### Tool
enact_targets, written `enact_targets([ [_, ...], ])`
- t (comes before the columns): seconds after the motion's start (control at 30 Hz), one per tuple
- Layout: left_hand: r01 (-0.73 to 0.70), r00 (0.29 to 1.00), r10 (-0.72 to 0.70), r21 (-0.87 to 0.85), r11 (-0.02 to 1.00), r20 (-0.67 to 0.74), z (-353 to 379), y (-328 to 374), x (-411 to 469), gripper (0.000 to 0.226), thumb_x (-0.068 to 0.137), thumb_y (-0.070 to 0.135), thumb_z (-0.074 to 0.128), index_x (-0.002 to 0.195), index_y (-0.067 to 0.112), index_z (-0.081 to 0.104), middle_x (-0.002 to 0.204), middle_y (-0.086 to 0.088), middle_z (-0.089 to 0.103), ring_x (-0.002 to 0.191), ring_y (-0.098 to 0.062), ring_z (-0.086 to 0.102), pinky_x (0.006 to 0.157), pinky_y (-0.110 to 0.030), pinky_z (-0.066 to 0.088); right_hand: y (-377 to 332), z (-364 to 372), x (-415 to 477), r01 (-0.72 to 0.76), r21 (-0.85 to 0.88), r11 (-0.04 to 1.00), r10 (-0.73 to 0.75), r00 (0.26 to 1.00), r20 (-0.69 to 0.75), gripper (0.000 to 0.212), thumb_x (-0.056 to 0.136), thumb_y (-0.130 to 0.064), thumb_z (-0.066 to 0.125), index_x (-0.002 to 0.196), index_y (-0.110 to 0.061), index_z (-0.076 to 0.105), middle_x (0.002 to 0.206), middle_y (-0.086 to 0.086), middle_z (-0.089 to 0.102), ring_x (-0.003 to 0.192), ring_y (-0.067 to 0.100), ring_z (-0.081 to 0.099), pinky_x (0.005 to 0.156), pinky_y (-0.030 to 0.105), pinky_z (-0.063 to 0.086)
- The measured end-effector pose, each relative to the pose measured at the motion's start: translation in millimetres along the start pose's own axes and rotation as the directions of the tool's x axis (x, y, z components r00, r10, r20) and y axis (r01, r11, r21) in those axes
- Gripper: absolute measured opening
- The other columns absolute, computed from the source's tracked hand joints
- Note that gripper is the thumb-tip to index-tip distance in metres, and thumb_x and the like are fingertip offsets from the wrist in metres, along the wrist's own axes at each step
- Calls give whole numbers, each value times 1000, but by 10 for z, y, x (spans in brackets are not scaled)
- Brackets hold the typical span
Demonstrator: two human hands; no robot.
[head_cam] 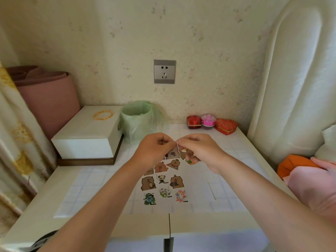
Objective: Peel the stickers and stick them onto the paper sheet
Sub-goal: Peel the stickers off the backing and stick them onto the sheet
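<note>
- Brown cartoon sticker [174,153] w/ white edge: pinched at top by L hand [156,149] + R hand [199,150], held above white grid paper sheet [94,188].
- Hands partly hide sheet's far sticker rows [161,167].
- Behind: green-bagged bin [140,120], white box [87,135] at left.

White box [87,137] bearing gold bangles [103,115]; green-lined bin [140,119] beside it; wall socket [164,71] above.

I see a brown capybara sticker [173,154] hanging upright in the air, white edge on top. Below it, the grid-lined paper sheet [85,195] lies flat on the desk [40,206], with cartoon stickers [162,180] stuck on in rows.
</note>
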State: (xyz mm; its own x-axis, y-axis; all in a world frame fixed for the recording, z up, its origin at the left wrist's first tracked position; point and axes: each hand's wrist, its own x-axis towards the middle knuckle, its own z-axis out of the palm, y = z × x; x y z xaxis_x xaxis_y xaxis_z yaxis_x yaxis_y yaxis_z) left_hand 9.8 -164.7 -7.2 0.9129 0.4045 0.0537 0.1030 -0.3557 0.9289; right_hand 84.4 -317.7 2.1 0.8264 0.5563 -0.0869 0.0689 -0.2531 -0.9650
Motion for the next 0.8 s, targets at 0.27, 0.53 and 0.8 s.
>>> enact_targets([
  [0.27,103,993,-94,-116,988,77,-56,23,4,14,94,30,66,90,19,74,86,-3,73,72,-13,63,72,-30,57,6,36,63,-11,26,1000,12,998,-54,9,91,-17,68,90,-11,74,69,1,71,49,13,54,48,26,31],
  [0.53,58,998,-56,-80,995,36,-134,72,-23,5,89,17,72,88,12,74,80,-4,73,56,-3,61,48,-14,45,-23,0,86,-61,126,990,47,993,111,18,93,-27,67,94,-11,74,81,-3,72,58,15,54,47,24,31],
  [0.8,25,998,-23,-43,999,53,-167,81,-43,10,87,19,74,94,11,75,80,-5,74,57,-1,63,49,-13,45,-37,35,73,45,-49,998,-42,997,68,17,94,-23,66,87,-11,76,79,8,71,58,14,55,47,23,35],
])
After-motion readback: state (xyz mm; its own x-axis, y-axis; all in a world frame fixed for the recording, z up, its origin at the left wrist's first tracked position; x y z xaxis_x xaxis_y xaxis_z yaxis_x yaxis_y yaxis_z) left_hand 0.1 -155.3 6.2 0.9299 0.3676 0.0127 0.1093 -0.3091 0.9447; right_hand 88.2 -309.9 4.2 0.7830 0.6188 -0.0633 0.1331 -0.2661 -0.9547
